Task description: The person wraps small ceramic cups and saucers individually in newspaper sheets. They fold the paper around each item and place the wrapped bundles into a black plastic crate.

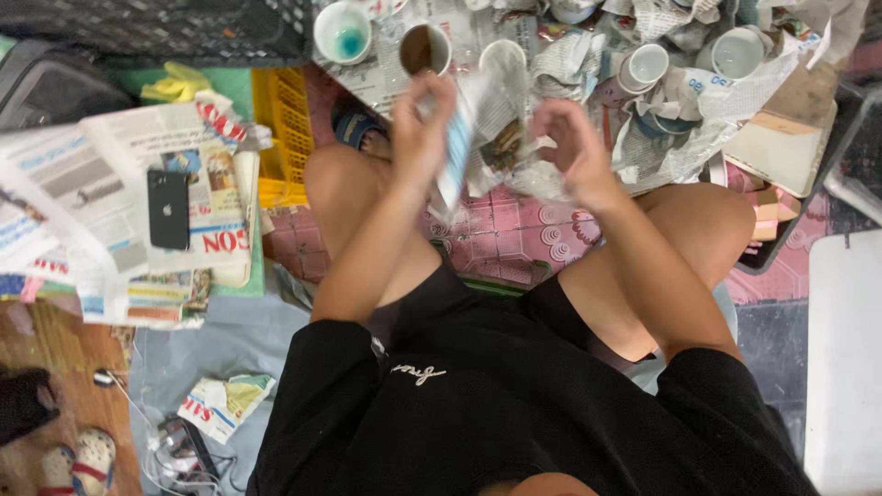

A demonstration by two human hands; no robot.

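Between my raised knees I hold a crumpled sheet of newspaper (491, 138), blurred by motion. My left hand (421, 124) grips its left edge, fingers closed. My right hand (571, 147) holds the right side of the paper, fingers curled around it. Whether anything is inside the paper I cannot tell. Just beyond my hands stand several white cups: one with a blue inside (343, 32), one with a brown inside (424, 49), and a plain one (503, 57).
More cups (738, 52) sit among crumpled newspaper at the top right. A stack of newspapers (110, 202) with a black phone (168, 209) on it lies at my left, beside a yellow crate (285, 129). A white board (843, 349) lies at my right.
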